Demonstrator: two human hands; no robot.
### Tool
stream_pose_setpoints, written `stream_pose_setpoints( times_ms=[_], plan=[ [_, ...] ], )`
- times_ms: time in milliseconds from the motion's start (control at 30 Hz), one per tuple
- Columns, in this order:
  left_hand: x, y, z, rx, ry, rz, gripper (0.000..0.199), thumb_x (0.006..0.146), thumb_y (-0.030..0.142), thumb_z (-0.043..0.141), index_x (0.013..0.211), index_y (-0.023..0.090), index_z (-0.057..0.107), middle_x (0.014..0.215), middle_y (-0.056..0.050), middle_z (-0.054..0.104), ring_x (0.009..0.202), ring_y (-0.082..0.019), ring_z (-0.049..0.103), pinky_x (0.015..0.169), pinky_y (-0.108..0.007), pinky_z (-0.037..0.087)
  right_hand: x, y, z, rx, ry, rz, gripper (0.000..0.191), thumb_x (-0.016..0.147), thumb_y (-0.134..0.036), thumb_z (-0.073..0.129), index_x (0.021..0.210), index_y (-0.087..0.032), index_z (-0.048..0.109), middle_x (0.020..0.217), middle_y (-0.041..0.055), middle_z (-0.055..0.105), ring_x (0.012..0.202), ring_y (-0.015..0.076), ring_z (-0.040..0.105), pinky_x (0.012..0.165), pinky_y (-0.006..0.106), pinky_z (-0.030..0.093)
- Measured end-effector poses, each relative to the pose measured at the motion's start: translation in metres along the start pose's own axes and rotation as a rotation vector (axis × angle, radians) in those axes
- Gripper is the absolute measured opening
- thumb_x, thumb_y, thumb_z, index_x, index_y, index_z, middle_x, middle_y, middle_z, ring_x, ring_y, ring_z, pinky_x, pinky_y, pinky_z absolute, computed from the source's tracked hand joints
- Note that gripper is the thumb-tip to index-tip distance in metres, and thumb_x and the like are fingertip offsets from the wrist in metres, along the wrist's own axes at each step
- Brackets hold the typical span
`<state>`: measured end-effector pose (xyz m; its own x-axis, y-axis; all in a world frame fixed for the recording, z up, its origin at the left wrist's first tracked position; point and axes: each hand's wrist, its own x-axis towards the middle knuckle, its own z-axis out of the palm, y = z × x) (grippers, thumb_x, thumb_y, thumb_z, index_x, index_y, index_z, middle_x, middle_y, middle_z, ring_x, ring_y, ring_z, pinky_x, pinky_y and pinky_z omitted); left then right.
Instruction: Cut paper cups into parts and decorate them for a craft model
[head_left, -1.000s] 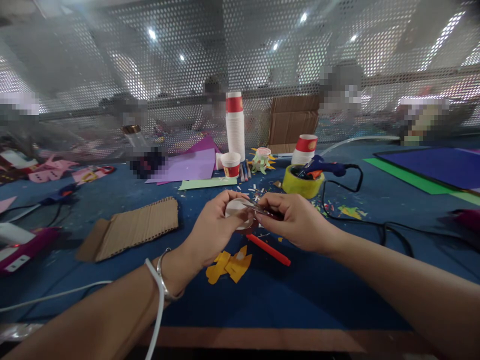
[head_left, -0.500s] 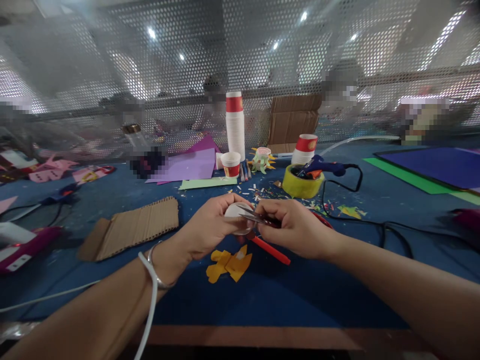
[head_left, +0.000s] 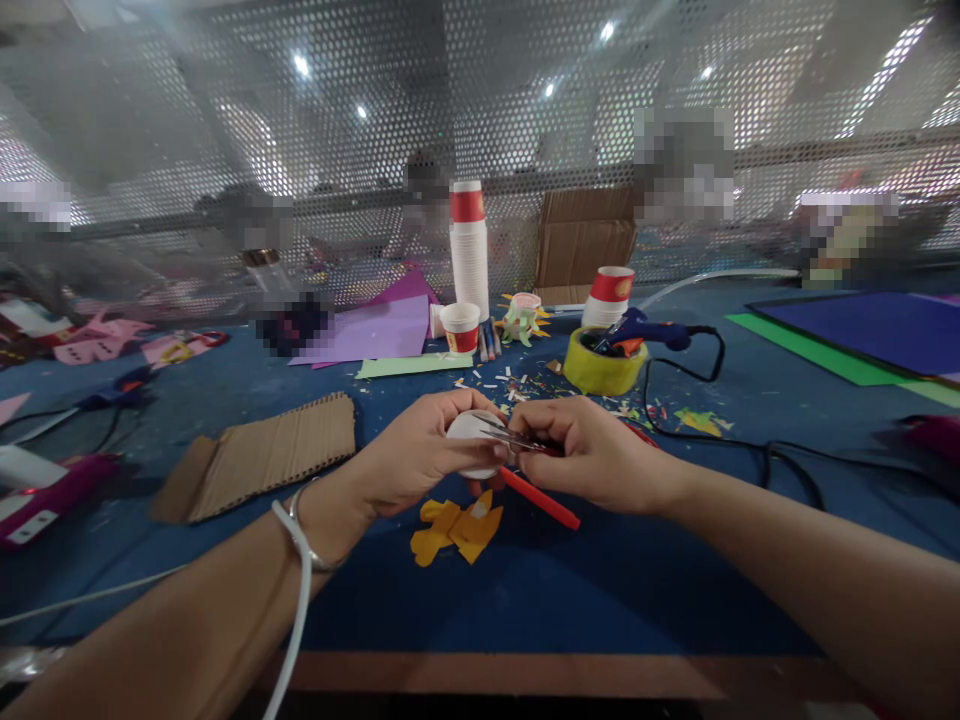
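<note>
My left hand [head_left: 420, 450] is wrapped round a small white cup [head_left: 471, 428], its round white face turned up toward the camera. In my right hand [head_left: 585, 450] are scissors [head_left: 510, 436], their metal blades pointing left across the white piece. The fingers of both hands nearly meet at the cup's right side. Under them lies a red-orange pen [head_left: 544, 500] on the blue table. Yellow-orange paper pieces [head_left: 456, 530] rest just in front of my left hand.
Corrugated cardboard [head_left: 277, 450] lies at the left. Behind my hands stand a tall cup stack [head_left: 469, 260], a red-and-white cup [head_left: 460, 328] and a yellow tape roll [head_left: 604, 365] bearing a blue glue gun [head_left: 652, 332]. A black cable [head_left: 720, 440] runs rightward.
The white cup has turned slightly in my left hand, and the scissor blades lie closer together over it. Both hands have kept nearly the same place.
</note>
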<state>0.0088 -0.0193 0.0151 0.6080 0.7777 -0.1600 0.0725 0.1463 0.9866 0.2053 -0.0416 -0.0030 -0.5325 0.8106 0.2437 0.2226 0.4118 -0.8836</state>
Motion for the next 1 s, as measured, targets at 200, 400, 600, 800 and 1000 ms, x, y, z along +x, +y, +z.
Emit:
stream_pose_setpoints(
  times_ms=[200,400,600,800,1000],
  plan=[
    [-0.001,-0.003,0.000,0.084,0.043,0.054,0.032,0.066,0.020,0.084,0.086,0.017,0.060,0.067,0.002,0.066,0.057,-0.010,0.058,0.055,-0.023,0.044,0.000,0.002,0.001,-0.018,0.005,0.027,0.005,0.074,-0.016,0.054,0.070,-0.020,0.052,0.065,-0.0047,0.045,0.061,0.0107,0.038,0.056,0.026,0.031],
    [-0.002,-0.004,-0.001,0.414,0.068,0.197,0.017,0.076,0.020,0.072,0.087,0.018,0.059,0.070,0.002,0.063,0.059,-0.011,0.056,0.056,-0.025,0.044,0.002,0.008,0.003,-0.049,0.008,0.065,0.011,0.073,-0.015,0.054,0.065,-0.020,0.048,0.065,-0.0053,0.044,0.061,0.0100,0.038,0.056,0.025,0.031],
    [-0.004,-0.003,0.006,0.586,0.228,0.293,0.015,0.074,0.016,0.068,0.085,0.019,0.058,0.067,0.004,0.060,0.058,-0.011,0.053,0.054,-0.024,0.041,0.006,0.009,0.003,-0.071,0.048,0.068,0.005,0.072,-0.020,0.053,0.067,-0.020,0.051,0.063,-0.0051,0.041,0.059,0.0106,0.036,0.054,0.026,0.028],
    [0.005,-0.007,0.014,-0.040,0.227,0.137,0.029,0.065,0.022,0.082,0.081,0.017,0.058,0.064,0.004,0.061,0.057,-0.010,0.055,0.052,-0.022,0.043,0.005,0.004,-0.001,-0.046,0.152,0.009,0.007,0.074,-0.022,0.051,0.067,-0.020,0.051,0.060,-0.0050,0.043,0.058,0.0109,0.036,0.055,0.026,0.029],
    [0.006,-0.006,0.013,-0.224,0.182,-0.028,0.034,0.059,0.021,0.088,0.077,0.015,0.061,0.068,0.002,0.065,0.057,-0.010,0.060,0.050,-0.020,0.043,0.002,0.006,-0.001,-0.114,0.171,-0.055,0.009,0.076,-0.021,0.050,0.068,-0.020,0.053,0.061,-0.0053,0.042,0.058,0.0102,0.038,0.054,0.026,0.030]
  ],
)
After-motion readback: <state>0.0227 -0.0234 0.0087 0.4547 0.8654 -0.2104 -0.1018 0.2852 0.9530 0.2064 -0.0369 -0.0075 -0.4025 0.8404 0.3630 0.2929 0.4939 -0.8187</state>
